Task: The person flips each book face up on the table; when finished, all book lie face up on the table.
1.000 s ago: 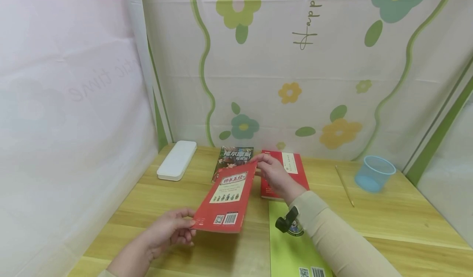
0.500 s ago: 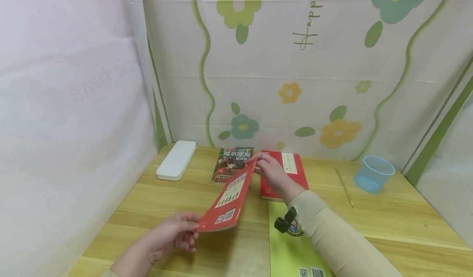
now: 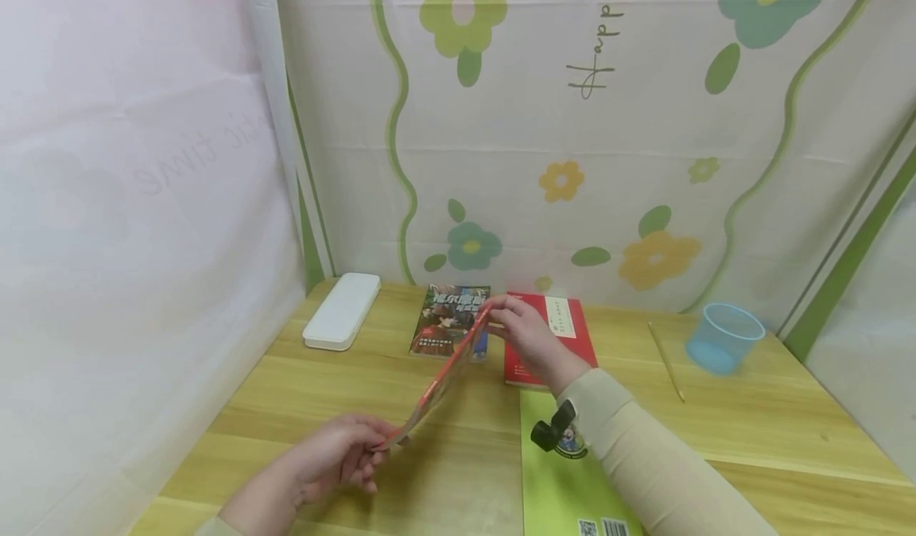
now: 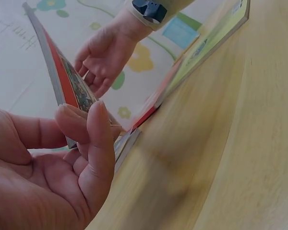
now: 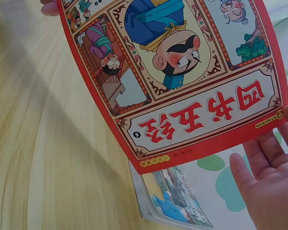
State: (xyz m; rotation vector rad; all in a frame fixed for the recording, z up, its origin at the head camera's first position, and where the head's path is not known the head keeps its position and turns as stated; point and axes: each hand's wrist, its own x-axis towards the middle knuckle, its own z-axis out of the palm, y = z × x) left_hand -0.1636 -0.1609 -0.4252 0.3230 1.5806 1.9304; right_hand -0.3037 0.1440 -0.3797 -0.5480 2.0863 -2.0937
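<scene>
A thin red book is held tilted nearly edge-on above the table, its cartoon front cover facing the right wrist camera. My left hand pinches its near lower end between thumb and fingers. At the far upper corner, my right hand pinches the book. Behind it a dark illustrated book lies flat, partly covered by the held book. Beneath the right hand lies another red book with a white label. A yellow-green book sits nearer, partly hidden by the right sleeve.
A white case lies at the back left of the wooden table. On the right are a pencil and a translucent blue cup. A flowered curtain hangs behind, with a white cloth wall at left.
The held red book has turned from showing its back cover to nearly edge-on in the head view. More of the dark illustrated book shows. Both hands keep their grip.
</scene>
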